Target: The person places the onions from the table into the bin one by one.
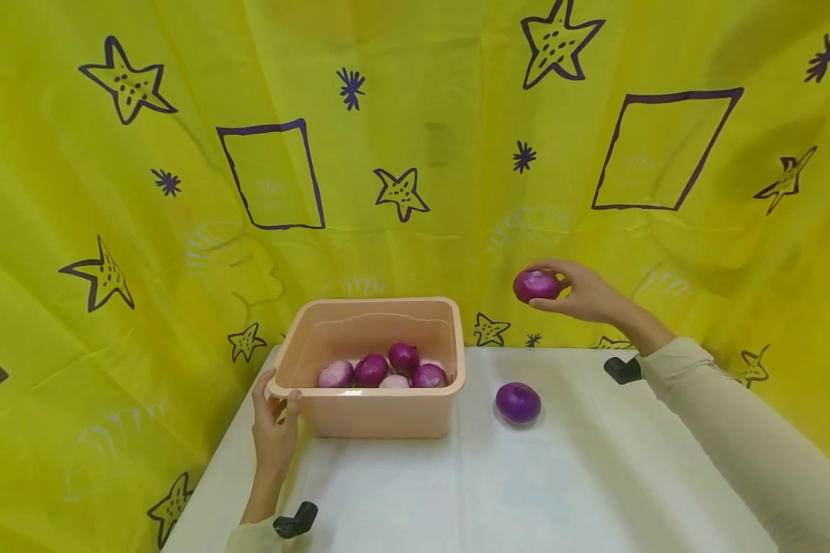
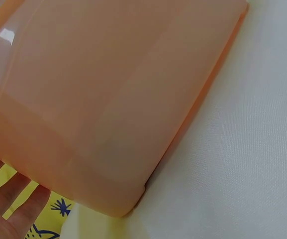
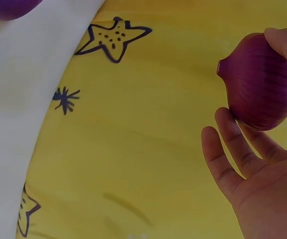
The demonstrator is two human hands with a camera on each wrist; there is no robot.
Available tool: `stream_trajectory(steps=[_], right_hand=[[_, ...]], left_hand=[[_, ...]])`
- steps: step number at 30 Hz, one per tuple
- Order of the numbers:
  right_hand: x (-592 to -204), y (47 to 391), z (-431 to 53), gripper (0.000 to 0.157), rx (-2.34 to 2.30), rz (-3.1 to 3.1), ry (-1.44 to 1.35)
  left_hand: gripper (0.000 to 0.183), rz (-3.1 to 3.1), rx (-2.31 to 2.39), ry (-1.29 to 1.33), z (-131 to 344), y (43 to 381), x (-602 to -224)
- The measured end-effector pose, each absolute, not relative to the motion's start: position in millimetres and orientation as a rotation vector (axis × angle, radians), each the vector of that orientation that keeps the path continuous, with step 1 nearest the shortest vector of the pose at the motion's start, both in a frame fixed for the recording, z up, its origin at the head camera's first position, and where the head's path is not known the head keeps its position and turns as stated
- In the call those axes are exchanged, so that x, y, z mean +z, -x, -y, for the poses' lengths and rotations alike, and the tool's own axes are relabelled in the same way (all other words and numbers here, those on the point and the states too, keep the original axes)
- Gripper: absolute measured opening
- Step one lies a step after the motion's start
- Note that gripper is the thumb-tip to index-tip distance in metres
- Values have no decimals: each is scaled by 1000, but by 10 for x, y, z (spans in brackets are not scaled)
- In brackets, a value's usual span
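Observation:
My right hand (image 1: pixel 584 293) holds a purple onion (image 1: pixel 534 286) up in the air, to the right of and higher than the tub. In the right wrist view, thumb and fingers pinch this onion (image 3: pixel 260 84), its cut neck pointing left. At the tub's front left corner, my left hand (image 1: pixel 273 434) grips the rim, thumb at the front and fingers along the left side. The peach plastic tub (image 1: pixel 380 415) stands on the table with several onions (image 1: pixel 371 370) inside, some purple and some paler. The left wrist view shows its side wall (image 2: pixel 108 99) close up.
Another purple onion (image 1: pixel 518 404) lies on the white-covered table (image 1: pixel 526 491), right of the tub. Close behind the table hangs a yellow curtain (image 1: pixel 449 253) printed with stars and squares. Each wrist wears a small black device.

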State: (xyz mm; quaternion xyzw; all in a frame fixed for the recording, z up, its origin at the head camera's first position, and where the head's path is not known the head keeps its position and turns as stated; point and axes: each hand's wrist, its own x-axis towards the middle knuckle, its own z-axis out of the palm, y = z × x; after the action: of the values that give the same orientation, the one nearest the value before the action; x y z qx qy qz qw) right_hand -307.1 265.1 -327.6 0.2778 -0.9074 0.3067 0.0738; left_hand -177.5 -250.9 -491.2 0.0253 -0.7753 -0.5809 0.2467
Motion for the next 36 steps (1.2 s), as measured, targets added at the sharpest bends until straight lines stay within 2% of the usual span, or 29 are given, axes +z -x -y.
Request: stream_trajectory(steps=[16,29,36], right_hand=[[-3146,3233,-1859,59,1012,2763,-963],[-3252,3324,-933,57,1042,2676,-1241],[-3315,3311,-585,57,1026,2714,-1281]], left_hand=[[63,2118,-1592,-77,2466,1775,-4892],[60,2091,-1583,-101,2479,1762,-4900],[62,2107,-1583,-106,2460,1755,-4904]])
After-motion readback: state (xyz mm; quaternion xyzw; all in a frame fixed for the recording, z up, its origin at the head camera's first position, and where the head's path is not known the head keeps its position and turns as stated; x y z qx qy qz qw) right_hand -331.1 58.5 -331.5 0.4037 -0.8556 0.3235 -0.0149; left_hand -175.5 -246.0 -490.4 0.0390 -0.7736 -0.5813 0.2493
